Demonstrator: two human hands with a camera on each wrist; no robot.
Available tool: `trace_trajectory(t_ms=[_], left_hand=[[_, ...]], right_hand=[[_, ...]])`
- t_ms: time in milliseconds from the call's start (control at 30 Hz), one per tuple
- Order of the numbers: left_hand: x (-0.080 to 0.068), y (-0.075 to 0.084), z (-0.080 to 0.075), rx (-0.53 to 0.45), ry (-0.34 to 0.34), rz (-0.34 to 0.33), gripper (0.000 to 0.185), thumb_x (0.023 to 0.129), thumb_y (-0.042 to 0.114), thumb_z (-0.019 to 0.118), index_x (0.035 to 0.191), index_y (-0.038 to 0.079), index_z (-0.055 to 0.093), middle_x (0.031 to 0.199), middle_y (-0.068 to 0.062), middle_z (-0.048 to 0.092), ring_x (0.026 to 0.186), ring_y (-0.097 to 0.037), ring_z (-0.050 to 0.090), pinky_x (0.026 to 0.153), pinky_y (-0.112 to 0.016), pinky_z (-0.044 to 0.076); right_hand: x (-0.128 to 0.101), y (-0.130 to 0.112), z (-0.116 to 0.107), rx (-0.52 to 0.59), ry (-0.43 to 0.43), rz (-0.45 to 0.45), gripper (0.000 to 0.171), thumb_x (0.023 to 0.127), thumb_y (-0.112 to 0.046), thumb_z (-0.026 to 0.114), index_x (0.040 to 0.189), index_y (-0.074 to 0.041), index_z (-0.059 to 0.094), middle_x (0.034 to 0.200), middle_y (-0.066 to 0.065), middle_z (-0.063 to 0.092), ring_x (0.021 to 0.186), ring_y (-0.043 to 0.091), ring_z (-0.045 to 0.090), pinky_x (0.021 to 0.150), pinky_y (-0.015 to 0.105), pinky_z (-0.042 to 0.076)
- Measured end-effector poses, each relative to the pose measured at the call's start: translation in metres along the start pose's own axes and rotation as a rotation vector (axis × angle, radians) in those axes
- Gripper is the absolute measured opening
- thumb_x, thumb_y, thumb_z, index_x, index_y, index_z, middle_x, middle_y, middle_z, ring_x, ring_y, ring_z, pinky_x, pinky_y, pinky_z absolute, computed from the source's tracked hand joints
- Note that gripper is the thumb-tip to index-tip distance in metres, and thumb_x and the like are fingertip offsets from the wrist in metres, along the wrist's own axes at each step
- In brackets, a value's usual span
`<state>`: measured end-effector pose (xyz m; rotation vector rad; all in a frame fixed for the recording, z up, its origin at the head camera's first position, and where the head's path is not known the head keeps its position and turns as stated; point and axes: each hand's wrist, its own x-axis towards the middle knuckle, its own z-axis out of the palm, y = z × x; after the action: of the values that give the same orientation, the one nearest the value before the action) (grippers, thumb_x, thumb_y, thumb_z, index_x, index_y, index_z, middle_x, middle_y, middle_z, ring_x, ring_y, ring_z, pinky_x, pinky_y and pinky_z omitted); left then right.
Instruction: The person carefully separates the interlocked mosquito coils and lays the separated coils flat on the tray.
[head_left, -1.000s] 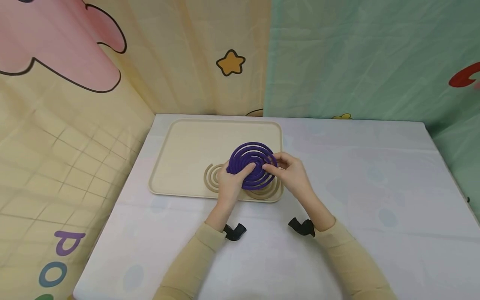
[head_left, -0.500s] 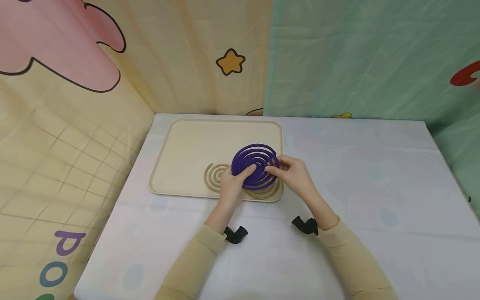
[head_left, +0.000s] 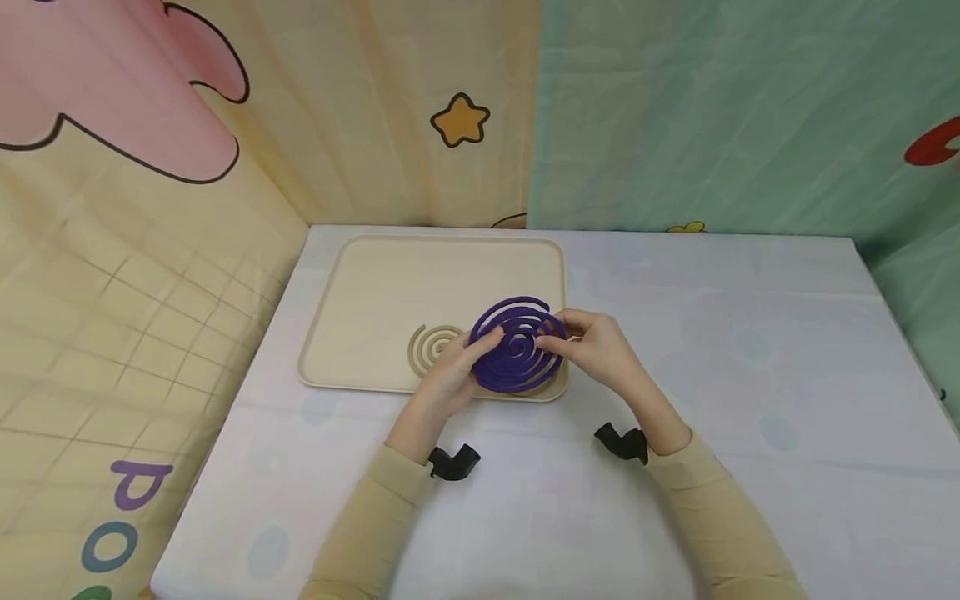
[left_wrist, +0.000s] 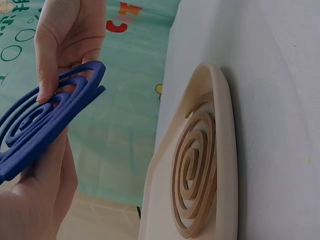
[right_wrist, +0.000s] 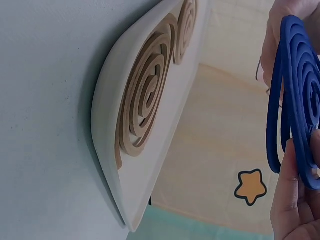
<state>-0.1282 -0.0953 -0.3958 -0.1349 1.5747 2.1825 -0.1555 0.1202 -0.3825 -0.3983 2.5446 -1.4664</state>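
Both hands hold a purple mosquito coil above the tray's near right corner; it looks blue in the wrist views. My left hand grips its left side, thumb on top and fingers beneath. My right hand pinches the right side, its thumb near the centre. In the right wrist view the coil's turns spread apart in layers, one hanging clear of the rest. Below, a tan mosquito coil lies in the tray, mostly hidden under the purple one from the head view. Another tan coil lies left, partly behind my left hand.
The cream tray with a raised rim rests on a white-clothed table. A black curved piece is by the left wrist, and a similar black piece by the right. Printed curtains stand behind the table.
The purple coil has shifted slightly right and toward me. Its outer turn now stands apart at the top. My left hand has turned and its wrist has moved left; the right hand has edged right.
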Motion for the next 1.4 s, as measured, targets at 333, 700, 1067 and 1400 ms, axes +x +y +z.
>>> trace_trajectory(t_ms=[333, 700, 1067, 1400], left_hand=[[0.0, 0.001, 0.001, -0.02, -0.005, -0.033, 0.065, 0.104, 0.051, 0.021, 0.139, -0.002, 0.039, 0.121, -0.007, 0.056, 0.111, -0.014, 0.056, 0.1, -0.031, 0.045], [0.007, -0.012, 0.01, -0.219, 0.092, 0.09, 0.047, 0.106, 0.04, 0.023, 0.122, 0.006, 0.051, 0.107, 0.006, 0.062, 0.103, -0.006, 0.06, 0.092, -0.019, 0.049], [0.01, -0.019, 0.005, -0.331, 0.046, 0.098, 0.047, 0.104, 0.036, 0.017, 0.126, 0.009, 0.049, 0.11, 0.005, 0.063, 0.106, -0.007, 0.06, 0.097, -0.024, 0.046], [0.008, -0.013, -0.005, -0.254, -0.059, 0.021, 0.045, 0.103, 0.041, 0.018, 0.114, 0.016, 0.054, 0.105, 0.005, 0.062, 0.104, -0.01, 0.057, 0.095, -0.031, 0.044]], right_hand=[[-0.004, 0.0, 0.006, -0.076, 0.033, -0.143, 0.014, 0.082, -0.012, 0.08, 0.09, -0.004, 0.072, 0.081, 0.005, 0.069, 0.075, 0.015, 0.064, 0.066, 0.021, 0.055], [-0.004, 0.004, 0.02, 0.092, 0.124, -0.046, 0.031, 0.08, -0.01, 0.082, 0.106, -0.001, 0.068, 0.095, 0.015, 0.072, 0.082, 0.014, 0.063, 0.07, 0.014, 0.053], [-0.006, 0.009, 0.03, 0.175, 0.163, 0.085, 0.03, 0.083, -0.015, 0.08, 0.105, 0.0, 0.066, 0.103, 0.016, 0.072, 0.098, 0.019, 0.068, 0.08, 0.015, 0.054], [-0.006, 0.01, 0.02, 0.198, 0.044, 0.04, 0.027, 0.083, -0.012, 0.079, 0.102, 0.0, 0.065, 0.098, 0.011, 0.069, 0.082, 0.001, 0.064, 0.07, 0.015, 0.052]])
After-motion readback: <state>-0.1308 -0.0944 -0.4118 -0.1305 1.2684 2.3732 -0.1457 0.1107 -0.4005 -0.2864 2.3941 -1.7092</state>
